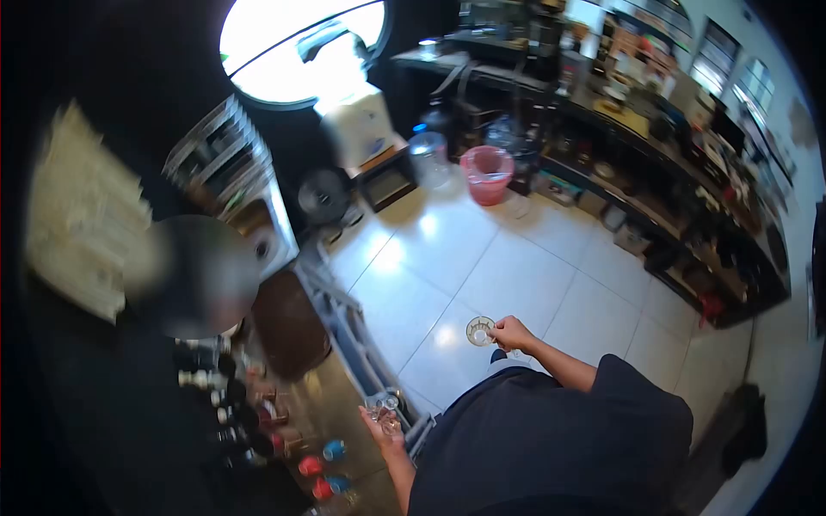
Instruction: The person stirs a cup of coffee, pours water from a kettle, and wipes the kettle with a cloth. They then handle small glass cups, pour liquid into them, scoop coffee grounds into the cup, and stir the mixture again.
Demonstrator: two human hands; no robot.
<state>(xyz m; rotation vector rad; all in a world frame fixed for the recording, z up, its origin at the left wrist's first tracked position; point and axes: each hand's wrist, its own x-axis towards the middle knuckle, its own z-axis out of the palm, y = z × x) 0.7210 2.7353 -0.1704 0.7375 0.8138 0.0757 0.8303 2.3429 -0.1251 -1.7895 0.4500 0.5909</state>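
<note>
Saucer, round, sits at nine o'clock from the right hand, rim pinched in its fingers; towards eight o'clock, the left hand bears clear glassware, finger closure indistinct

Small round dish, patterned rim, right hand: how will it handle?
The dish is probably stiff, keeping its round outline though held at one edge. Likely light, since the right hand pinches just the rim. It may swivel if bumped, being gripped off-centre; the material is too small to tell.
</note>
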